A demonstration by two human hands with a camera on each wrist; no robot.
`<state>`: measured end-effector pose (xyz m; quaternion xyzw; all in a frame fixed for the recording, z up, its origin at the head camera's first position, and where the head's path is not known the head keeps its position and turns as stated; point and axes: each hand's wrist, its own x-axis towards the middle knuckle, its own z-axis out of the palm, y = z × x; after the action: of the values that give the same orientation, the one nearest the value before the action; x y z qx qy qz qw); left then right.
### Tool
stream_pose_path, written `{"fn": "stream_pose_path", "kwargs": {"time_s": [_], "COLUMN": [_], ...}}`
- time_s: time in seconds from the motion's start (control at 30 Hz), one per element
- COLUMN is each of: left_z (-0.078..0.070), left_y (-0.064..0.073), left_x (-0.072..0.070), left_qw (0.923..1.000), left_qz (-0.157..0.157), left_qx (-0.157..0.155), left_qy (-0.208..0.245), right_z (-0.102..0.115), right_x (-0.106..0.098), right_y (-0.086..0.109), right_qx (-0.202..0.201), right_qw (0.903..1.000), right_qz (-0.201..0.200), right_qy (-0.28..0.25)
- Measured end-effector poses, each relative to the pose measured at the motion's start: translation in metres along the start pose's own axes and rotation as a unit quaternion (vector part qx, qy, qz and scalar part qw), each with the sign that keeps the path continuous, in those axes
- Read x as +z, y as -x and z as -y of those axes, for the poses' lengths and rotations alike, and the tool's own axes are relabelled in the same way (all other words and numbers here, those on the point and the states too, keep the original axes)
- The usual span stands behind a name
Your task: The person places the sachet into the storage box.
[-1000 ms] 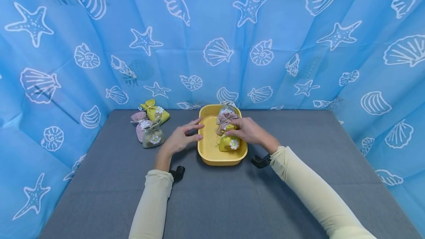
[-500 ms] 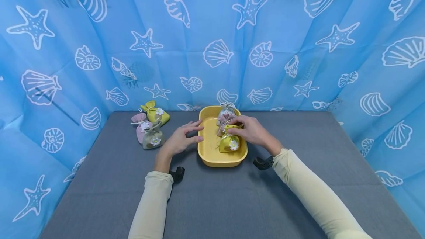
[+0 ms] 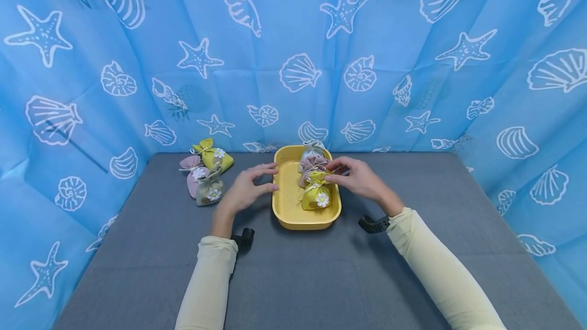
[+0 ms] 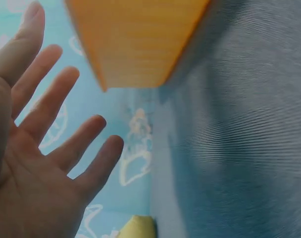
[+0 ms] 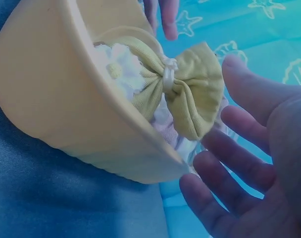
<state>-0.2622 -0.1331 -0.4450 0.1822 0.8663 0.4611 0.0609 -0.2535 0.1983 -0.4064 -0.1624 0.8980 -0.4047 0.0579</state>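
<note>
The yellow pouch (image 3: pixel 315 198) sits beside the right grip (image 3: pixel 359 177).

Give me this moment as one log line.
left hand: holds nothing, beside yellow tray | right hand: fingers loose at tray's yellow pouch | tray also: pink pouch, pale pouch | table, left: three more pouches

This looks like a screened-off tabletop booth; blue fabric curtains (image 3: pixel 266 50) printed with white starfish (image 3: pixel 344 12) and seashells (image 3: pixel 300 72) hang along the far side and both flanks of a grey cloth-covered table (image 3: pixel 293 279). Black wrist-worn camera mounts (image 3: pixel 375 225) suggest a recording set-up; whether it stands in a home, lab or office cannot be told.
</note>
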Motion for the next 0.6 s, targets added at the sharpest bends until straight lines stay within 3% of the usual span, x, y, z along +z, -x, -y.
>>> {"fn": "stream_pose_path", "kwargs": {"time_s": [0.3,0.6], "left_z": [-0.018,-0.035], "left_y": [0.012,0.026], "left_x": [-0.02,-0.037], "left_qw": [0.9955,0.9903], "left_qz": [-0.076,-0.116], "left_qx": [0.048,0.072], "left_qy": [0.031,0.026], "right_z": [-0.012,-0.032], "right_x": [-0.001,0.001], "right_y": [0.011,0.022], "right_qx": [0.023,0.016], "right_qw": [0.9993,0.9963], "right_qz": [0.015,0.028], "right_qy": [-0.024,-0.08]}}
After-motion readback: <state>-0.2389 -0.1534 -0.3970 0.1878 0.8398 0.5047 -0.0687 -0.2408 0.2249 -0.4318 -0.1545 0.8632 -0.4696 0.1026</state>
